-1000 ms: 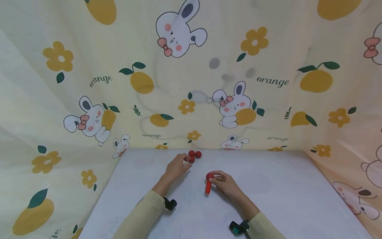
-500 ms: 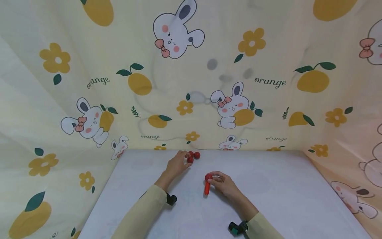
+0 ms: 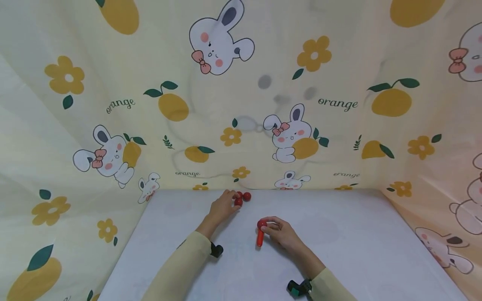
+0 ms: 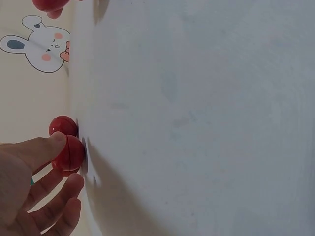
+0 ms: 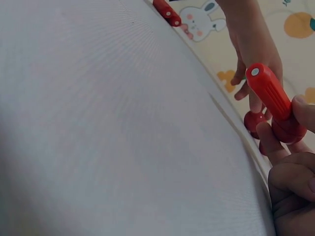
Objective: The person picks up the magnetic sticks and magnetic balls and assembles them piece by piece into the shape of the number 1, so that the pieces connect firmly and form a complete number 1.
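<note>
At the table's far edge, a cluster of three red balls sits beside my left hand [image 3: 221,209]. Its thumb and fingers pinch the nearest red ball [image 4: 69,152], which still rests on the table; the second ball [image 4: 62,126] touches or almost touches it. The third ball [image 3: 247,196] lies just to the right in the head view. My right hand [image 3: 284,234] grips another red ball [image 3: 261,224] between thumb and fingers. From that ball a short red rod [image 5: 268,91] with a silvery disc in its end sticks out, pointing towards me in the head view.
More red rods [image 5: 167,12] with silvery ends lie on the white table [image 3: 331,251], seen in the right wrist view; my left forearm seems to hide them from the head view. A cream curtain [image 3: 211,108] with rabbits and oranges rises behind the table.
My left fingers have come round the nearest red ball. The right hand has kept its grip on the ball and rod, almost still. The head view has shifted slightly.
</note>
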